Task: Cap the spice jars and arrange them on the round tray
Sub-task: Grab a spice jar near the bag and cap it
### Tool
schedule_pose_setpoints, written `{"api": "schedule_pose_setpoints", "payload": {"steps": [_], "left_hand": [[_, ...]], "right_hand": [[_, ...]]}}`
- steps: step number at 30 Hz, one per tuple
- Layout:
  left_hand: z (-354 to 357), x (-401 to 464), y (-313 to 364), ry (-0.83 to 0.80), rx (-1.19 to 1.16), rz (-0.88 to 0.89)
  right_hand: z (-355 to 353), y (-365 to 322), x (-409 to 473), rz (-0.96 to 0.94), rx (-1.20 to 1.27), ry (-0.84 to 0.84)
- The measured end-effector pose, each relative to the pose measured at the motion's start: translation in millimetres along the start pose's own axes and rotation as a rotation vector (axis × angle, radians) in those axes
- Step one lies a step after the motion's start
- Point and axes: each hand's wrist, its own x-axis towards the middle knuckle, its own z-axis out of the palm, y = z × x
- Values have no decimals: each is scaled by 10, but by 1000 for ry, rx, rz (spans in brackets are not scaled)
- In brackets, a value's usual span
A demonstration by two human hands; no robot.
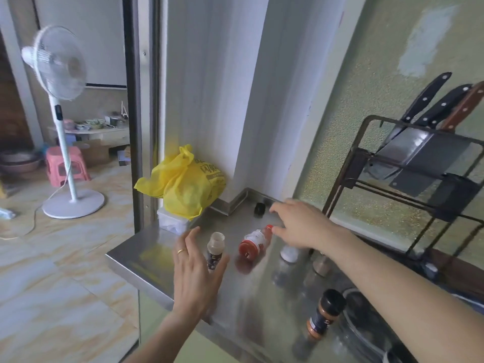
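An uncapped spice jar (215,250) with a dark label stands on the steel counter (146,252). My left hand (195,273) hovers open just left of it, fingers spread. A red-labelled jar (252,243) lies on its side in the middle. My right hand (298,224) reaches over it, open, fingers stretched toward a black cap (259,209) near the back corner. A white-lidded jar (289,254) sits under my right wrist. A capped jar of brown spice (324,314) stands at the front. A dark round tray (364,318) shows partly behind my right forearm.
A yellow plastic bag (183,183) rests on a white box (171,222) at the counter's back left. A dark metal rack (408,176) with knives and a cleaver stands at the right. The counter's left edge drops to the floor; a white fan (61,74) stands beyond.
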Motion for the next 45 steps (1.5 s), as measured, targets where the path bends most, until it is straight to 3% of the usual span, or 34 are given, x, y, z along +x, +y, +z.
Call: {"api": "schedule_pose_setpoints", "payload": {"steps": [3, 7, 13, 21, 26, 29, 37, 41, 45], "left_hand": [[162, 126, -176, -195, 14, -27], [271, 196, -293, -333, -64, -40], [271, 288, -325, -279, -176, -84], [281, 305, -398, -291, -200, -79], [289, 297, -411, -283, -183, -33], [287, 310, -408, -263, -191, -12], [72, 126, -179, -208, -283, 35], [-133, -259, 320, -244, -468, 126], [-267, -628, 781, -336, -668, 103]], "right_hand": [[209, -126, 644, 5, -72, -37], [537, -185, 1372, 100, -136, -156], [953, -43, 2102, 201, -196, -241], [1277, 104, 2397, 228, -46, -242], [1098, -10, 2209, 180, -25, -54], [835, -124, 1996, 120, 110, 45], [163, -433, 551, -24, 969, 45], [-47, -305, -239, -13, 1045, 120], [-226, -31, -906, -28, 1070, 131]]}}
